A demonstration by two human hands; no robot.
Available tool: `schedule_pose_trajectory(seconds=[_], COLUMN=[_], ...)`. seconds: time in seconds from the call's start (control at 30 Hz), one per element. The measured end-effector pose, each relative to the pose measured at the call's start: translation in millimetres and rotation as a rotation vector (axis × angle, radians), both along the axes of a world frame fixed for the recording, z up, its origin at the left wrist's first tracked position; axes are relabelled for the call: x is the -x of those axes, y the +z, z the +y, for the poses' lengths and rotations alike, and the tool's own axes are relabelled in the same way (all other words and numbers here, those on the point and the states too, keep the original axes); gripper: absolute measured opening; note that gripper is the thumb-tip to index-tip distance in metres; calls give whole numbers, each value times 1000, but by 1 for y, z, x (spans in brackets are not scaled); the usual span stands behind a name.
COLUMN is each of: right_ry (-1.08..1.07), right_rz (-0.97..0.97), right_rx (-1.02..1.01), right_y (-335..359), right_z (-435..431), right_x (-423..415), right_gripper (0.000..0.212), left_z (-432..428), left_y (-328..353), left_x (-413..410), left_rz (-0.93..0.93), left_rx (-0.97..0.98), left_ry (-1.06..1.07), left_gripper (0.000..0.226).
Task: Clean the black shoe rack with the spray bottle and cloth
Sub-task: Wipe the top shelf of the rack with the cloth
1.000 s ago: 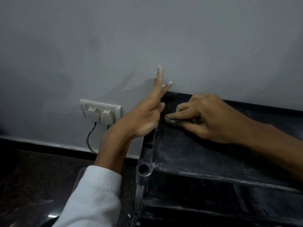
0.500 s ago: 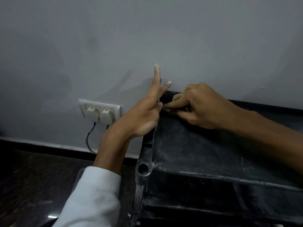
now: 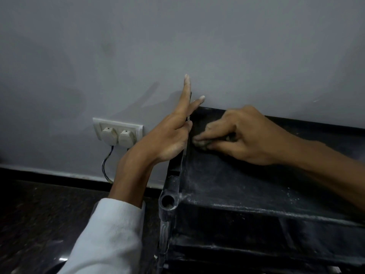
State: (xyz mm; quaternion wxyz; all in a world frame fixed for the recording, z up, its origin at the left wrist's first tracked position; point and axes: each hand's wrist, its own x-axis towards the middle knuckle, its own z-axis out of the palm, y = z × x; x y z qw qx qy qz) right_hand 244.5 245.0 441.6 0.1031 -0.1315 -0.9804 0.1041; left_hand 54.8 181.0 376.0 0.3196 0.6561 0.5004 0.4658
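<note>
Looking down from head height, with the nearest element a white sleeve (image 3: 110, 234) on the left forearm, seen above a dark speckled floor (image 3: 39, 214). Just right of the sleeve stands the black shoe rack (image 3: 246, 194), placed against the wall. Its front left corner ends in an open tube socket (image 3: 167, 201), and its top shelf carries pale dust and specks along the front lip.

Farther in, the left hand (image 3: 169, 139) lies along the rack's left rail. Its index and middle fingers are straight and point up the wall, while the remaining fingers are bent at the rail; whether they clasp it cannot be told.

The right hand (image 3: 243, 135) reaches in from the right across the shelf. Its fingers are curled around a small, soiled, wadded cloth (image 3: 201, 143), which it presses on the shelf near the back left corner, just beside the left hand.

Left of the rack, low on the wall, a cream socket plate (image 3: 118, 123) holds two plugs (image 3: 116, 136), and their cables (image 3: 106, 165) hang toward the floor. A plain grey wall (image 3: 237, 46) fills the background.
</note>
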Motion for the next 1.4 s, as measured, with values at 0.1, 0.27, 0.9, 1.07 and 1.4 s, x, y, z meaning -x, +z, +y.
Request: schedule_pose_trajectory(seconds=[0.1,0.27,0.9,1.07,1.4], right_ry=[82,39,-245,-50,126], right_rz=[7,-45,-234,-412,-199], right_rx=[116,213,468,-43,-176], right_y=[4,19,50,55,33], right_z=[-14,-14,14,21,21], right_x=[-28,-60,-19,-24,-11], right_gripper=[27,30,42,64,36], left_z=[0,2,2,0,-1], left_y=[-1,-2,0,2,4], left_x=[1,1,2,-1,-1], left_rz=[43,33,-33,6,35], left_rx=[-29,4,21,27,1], left_ry=[0,0,-25,4,4], left_gripper=[91,92,90,89,88])
